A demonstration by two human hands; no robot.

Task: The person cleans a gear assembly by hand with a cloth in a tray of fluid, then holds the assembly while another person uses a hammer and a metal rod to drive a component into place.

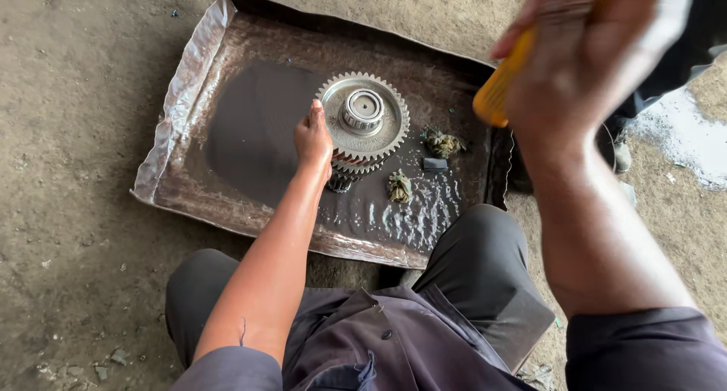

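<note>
While the left hand (313, 140) grips the rim of a toothed metal gear (363, 118), fingers clamped on its left edge, the gear stands approx. at the middle of a dented metal tray (189, 81) w/ dark oily liquid. Right hand (583, 58), raised over the tray's right edge, is closed round a yellow handle (496, 92). Two greenish rags (441, 143) & a small dark block (435, 164) lie just right of the gear.

Bare dusty concrete floor (83, 73) is seen carrying a shallow rusty sheet-metal tray (182, 96) with crumpled edges. A white powdery patch (681, 141) is spread at right; small grey stone chips (113, 357) are scattered at lower left.
</note>
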